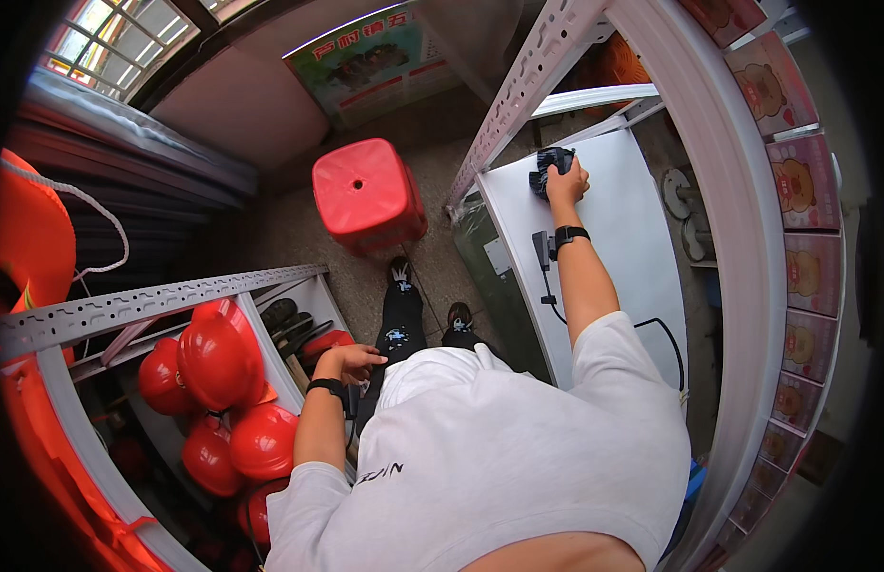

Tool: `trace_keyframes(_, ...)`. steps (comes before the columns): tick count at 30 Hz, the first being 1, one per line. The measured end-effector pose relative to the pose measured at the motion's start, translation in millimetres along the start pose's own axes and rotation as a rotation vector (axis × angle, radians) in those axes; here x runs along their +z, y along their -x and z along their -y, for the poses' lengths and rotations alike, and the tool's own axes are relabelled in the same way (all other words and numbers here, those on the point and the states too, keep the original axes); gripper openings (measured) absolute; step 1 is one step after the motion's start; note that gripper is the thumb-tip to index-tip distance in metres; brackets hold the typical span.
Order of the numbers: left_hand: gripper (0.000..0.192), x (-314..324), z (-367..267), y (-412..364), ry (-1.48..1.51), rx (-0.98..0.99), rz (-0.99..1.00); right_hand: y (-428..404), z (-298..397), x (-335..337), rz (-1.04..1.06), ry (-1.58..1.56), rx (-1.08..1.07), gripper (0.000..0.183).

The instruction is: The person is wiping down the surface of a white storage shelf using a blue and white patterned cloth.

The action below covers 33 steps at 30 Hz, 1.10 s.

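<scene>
My right hand is stretched out over a white shelf board, its fingers closed on a crumpled black bundle. The bundle rests near the board's far left corner and looks like plastic or fabric; its exact kind is unclear. A black strap circles my right wrist, and a small black device on a cable sits beside it. My left hand hangs next to my thigh with fingers loosely apart, holding nothing visible. It also wears a black strap.
A red plastic stool stands on the floor ahead. Several red safety helmets fill the left shelf, with orange life-vest-like gear beside it. Boxes with bear pictures line the right rack. A perforated metal post rises near my right hand.
</scene>
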<state>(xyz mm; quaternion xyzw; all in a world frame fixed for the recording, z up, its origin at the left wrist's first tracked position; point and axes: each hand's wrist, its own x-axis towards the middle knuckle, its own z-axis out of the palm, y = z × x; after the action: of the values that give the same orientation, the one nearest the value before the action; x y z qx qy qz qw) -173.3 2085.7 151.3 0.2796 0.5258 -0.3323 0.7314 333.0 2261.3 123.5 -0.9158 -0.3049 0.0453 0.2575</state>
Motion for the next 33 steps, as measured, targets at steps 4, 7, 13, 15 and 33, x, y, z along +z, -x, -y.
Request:
trace_keyframes(4,0.070,-12,4,-9,0.044,0.026,-0.029,29,41,15,0.194,-0.087,-0.445,0.065)
trace_keyframes(7,0.065,-24,4,-21,0.110,0.021,-0.031,62,39,-4,0.282,-0.140,-0.633,0.067)
trace_keyframes(13,0.062,-24,-39,-12,-0.140,-0.069,-0.044,109,-29,-76,0.484,-0.175,-0.645,0.063)
trace_keyframes(15,0.068,-25,-48,-14,-0.138,-0.060,-0.005,123,-50,-92,0.459,-0.149,-0.598,0.062)
trace_keyframes(33,0.074,15,-92,-34,-0.294,0.024,0.056,168,-127,-126,0.302,-0.190,-0.476,0.067)
